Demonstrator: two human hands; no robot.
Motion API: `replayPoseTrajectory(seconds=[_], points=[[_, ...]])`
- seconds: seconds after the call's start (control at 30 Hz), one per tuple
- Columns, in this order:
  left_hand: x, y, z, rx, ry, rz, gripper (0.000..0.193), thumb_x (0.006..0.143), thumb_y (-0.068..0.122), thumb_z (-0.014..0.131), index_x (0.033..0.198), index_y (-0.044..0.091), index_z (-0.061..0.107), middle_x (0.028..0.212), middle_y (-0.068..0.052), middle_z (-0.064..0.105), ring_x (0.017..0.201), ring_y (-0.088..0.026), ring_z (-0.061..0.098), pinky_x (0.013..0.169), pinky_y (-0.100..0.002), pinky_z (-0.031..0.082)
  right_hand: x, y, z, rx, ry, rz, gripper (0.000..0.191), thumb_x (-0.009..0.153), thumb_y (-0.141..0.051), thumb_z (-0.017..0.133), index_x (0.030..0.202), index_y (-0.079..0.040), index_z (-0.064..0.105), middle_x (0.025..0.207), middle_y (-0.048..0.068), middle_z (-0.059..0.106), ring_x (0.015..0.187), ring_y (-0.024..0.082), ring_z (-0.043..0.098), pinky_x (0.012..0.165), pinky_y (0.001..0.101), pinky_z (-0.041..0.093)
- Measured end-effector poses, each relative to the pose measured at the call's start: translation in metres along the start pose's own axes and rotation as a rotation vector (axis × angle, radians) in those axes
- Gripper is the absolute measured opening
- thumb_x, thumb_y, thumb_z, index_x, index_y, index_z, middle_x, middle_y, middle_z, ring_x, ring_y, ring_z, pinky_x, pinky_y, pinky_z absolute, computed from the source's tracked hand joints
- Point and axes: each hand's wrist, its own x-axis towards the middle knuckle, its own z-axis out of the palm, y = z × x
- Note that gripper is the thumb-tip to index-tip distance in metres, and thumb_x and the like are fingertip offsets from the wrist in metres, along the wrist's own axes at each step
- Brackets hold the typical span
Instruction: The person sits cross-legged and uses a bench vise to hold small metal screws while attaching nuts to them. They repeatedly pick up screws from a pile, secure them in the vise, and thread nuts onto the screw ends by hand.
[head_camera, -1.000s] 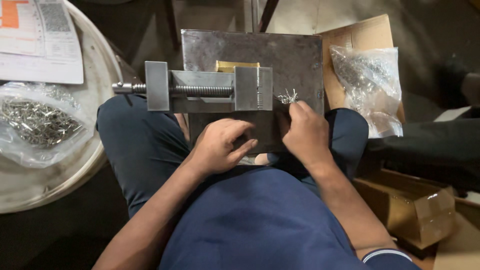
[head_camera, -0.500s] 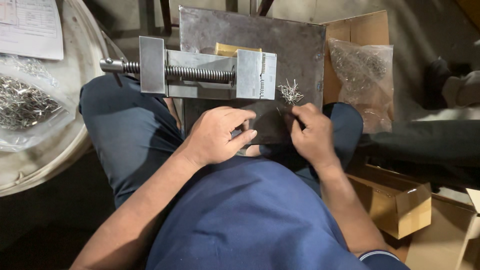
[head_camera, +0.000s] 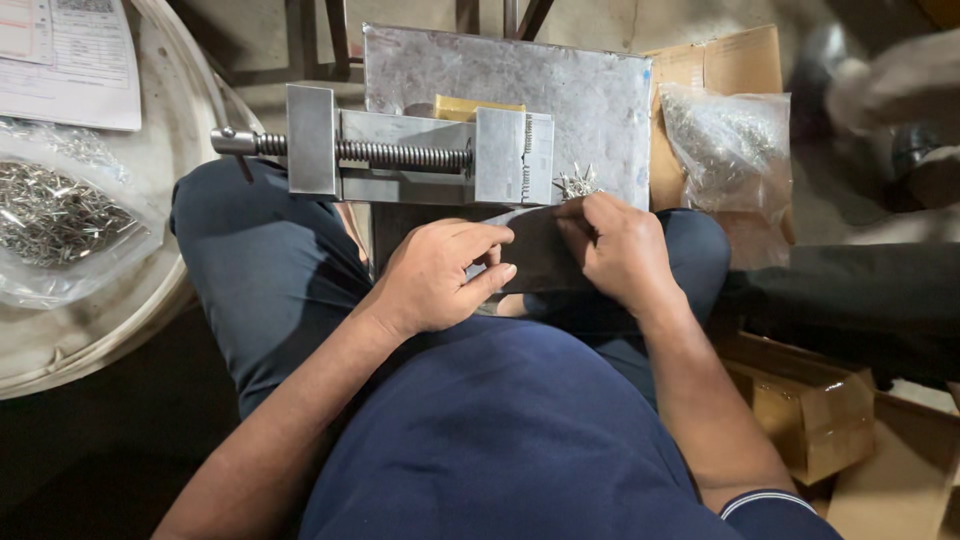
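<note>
**Hands at the near edge of a steel plate, beside a vise**

Seated person, steel plate across the lap; grey bench vise lies on it, screw handle to the left; left hand curled just below the vise, fingers bent in, whether it holds anything cannot be told; right hand at the plate's near edge, fingertips pinched narrow, touching a small heap of metal pins next to the vise jaw; clear bag of pins on cardboard at right; another bag of pins on a round white drum lid at left; brown boxes lower right.
</note>
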Motion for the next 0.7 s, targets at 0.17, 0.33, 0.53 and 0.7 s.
replayPoseTrajectory(seconds=[0.17, 0.33, 0.53, 0.7], points=[[0.003, -0.004, 0.0, 0.087, -0.025, 0.058, 0.031, 0.09, 0.027, 0.076, 0.109, 0.002, 0.071, 0.089, -0.011, 0.072, 0.086, -0.032, 0.07, 0.078, -0.042, 0.055, -0.008, -0.013, 0.013, 0.267, 0.166, 0.032, 0.014, 0.094, -0.008, 0.074, 0.104, -0.001, 0.067, 0.094, 0.015, 0.071, 0.084, 0.026, 0.072, 0.074, 0.0347, 0.056], [0.004, -0.003, 0.0, 0.166, -0.082, 0.064, 0.029, 0.091, 0.034, 0.077, 0.091, 0.007, 0.068, 0.08, -0.01, 0.068, 0.081, -0.033, 0.067, 0.073, -0.044, 0.053, -0.021, -0.036, 0.026, 0.563, 0.114, 0.166, 0.008, 0.097, -0.007, 0.073, 0.102, -0.002, 0.069, 0.088, 0.005, 0.071, 0.078, 0.01, 0.066, 0.071, 0.0269, 0.054], [0.003, -0.003, -0.004, 0.11, -0.065, 0.112, 0.018, 0.094, 0.022, 0.071, 0.101, 0.006, 0.071, 0.083, -0.01, 0.068, 0.08, -0.033, 0.066, 0.069, -0.044, 0.052, -0.02, -0.04, 0.028, 0.927, -0.006, 0.246, 0.01, 0.098, -0.007, 0.069, 0.105, -0.002, 0.066, 0.092, 0.0, 0.071, 0.084, 0.005, 0.066, 0.074, 0.022, 0.054], [0.002, -0.007, -0.004, 0.081, -0.036, 0.141, 0.02, 0.091, 0.021, 0.071, 0.103, 0.005, 0.071, 0.085, -0.01, 0.069, 0.083, -0.033, 0.067, 0.07, -0.044, 0.053, -0.014, -0.042, 0.014, 0.755, -0.054, 0.114, 0.01, 0.097, -0.005, 0.07, 0.105, -0.001, 0.068, 0.095, 0.004, 0.072, 0.09, 0.009, 0.067, 0.081, 0.0258, 0.055]])
